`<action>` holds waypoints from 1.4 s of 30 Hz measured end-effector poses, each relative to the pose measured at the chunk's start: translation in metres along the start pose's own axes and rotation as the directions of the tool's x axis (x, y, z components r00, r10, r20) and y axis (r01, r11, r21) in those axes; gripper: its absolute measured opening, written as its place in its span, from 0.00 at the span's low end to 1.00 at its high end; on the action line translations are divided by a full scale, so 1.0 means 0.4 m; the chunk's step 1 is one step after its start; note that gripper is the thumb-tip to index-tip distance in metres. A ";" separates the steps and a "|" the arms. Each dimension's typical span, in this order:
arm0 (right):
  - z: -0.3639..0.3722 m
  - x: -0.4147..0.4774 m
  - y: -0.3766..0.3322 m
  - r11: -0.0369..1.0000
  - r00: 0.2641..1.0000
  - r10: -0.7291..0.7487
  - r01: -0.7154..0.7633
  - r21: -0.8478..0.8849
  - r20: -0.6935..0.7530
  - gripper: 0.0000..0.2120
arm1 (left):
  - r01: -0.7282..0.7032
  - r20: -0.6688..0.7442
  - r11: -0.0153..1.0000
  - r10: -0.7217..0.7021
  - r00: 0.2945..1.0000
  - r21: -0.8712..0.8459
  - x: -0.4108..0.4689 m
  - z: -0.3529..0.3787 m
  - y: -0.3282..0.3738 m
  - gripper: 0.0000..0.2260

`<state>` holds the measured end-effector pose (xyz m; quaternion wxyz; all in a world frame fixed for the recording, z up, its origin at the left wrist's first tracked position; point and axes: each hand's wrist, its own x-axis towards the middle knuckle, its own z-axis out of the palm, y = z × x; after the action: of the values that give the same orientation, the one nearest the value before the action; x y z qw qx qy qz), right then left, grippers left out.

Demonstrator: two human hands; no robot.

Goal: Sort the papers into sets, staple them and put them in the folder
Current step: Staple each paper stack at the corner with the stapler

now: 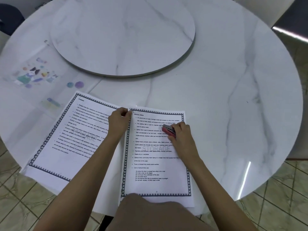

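Two sets of printed pages with dark patterned borders lie at the table's near edge. The left set (66, 135) is tilted, headed "STORAGE". The right set (155, 164) lies straight, headed "OPTICAL DISCS". My left hand (119, 121) pinches the top left corner of the right set. My right hand (180, 134) grips a small red stapler (168, 130) over the upper part of that same set. A clear plastic folder (35, 75) with colourful cartoon stickers lies flat at the left of the table.
The round white marble table (233, 97) carries a raised marble turntable (123, 35) at its centre. Tiled floor shows below the table's edge. A dark chair back stands at the far left, and a metal surface at the far right.
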<state>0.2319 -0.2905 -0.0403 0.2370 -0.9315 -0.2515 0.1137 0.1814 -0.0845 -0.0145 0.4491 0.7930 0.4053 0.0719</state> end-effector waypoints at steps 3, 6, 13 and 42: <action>-0.022 0.029 -0.001 0.998 0.992 -0.009 0.017 -0.065 0.123 0.16 | -0.061 -0.020 0.998 0.061 0.998 0.009 -0.004 -0.002 -0.005 0.09; -0.046 0.069 -0.003 0.989 0.982 0.056 -0.079 0.124 0.178 0.16 | -0.119 -0.021 0.993 0.119 0.993 -0.009 -0.002 -0.009 -0.009 0.08; -0.075 0.158 -0.096 0.634 0.966 0.153 -0.257 0.729 0.207 0.12 | -0.146 0.000 0.986 0.146 0.989 -0.074 0.002 -0.020 -0.013 0.07; -0.055 0.249 -0.210 0.620 0.917 -0.236 -0.113 0.777 0.322 0.12 | -0.247 -0.016 0.934 0.252 0.968 -0.257 -0.021 -0.047 -0.037 0.02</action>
<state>0.2888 -0.1831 0.0113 0.5662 -0.6826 -0.2515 0.3876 0.1583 -0.0742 -0.0130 0.5389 0.7736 0.2847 0.1733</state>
